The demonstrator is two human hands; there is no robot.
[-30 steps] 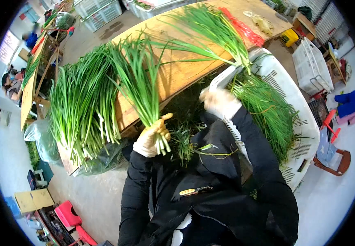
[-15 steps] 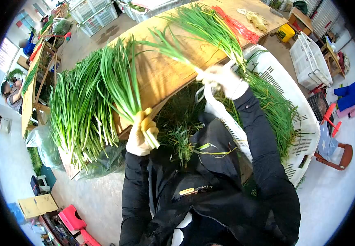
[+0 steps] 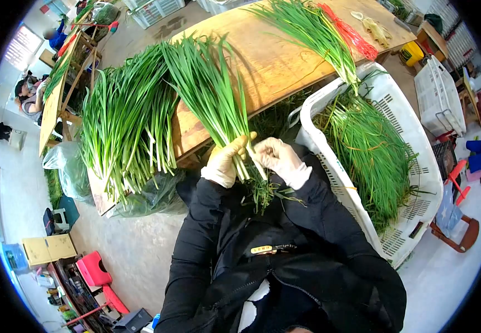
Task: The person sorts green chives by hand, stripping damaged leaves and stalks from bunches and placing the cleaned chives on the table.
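My left hand, in a pale glove, is closed around the white stems of a bunch of garlic chives, whose leaves fan out over the wooden table. Close beside it, my gloved right hand pinches the lower end of a few stalks at the bunch's right edge. A large pile of garlic chives lies at the table's left end, stems toward me. To my right, a white perforated crate holds thin, tangled greens. Leafy scraps hang below my hands.
More chives lie at the table's far right, beside red plastic strips and a crumpled glove. A yellow bucket and another white crate stand beyond. Another person sits at a table on the left.
My right hand has come left from above the crate, bringing its stalks to the bunch. My left hand has moved right and up with the bunch. The view has shifted.
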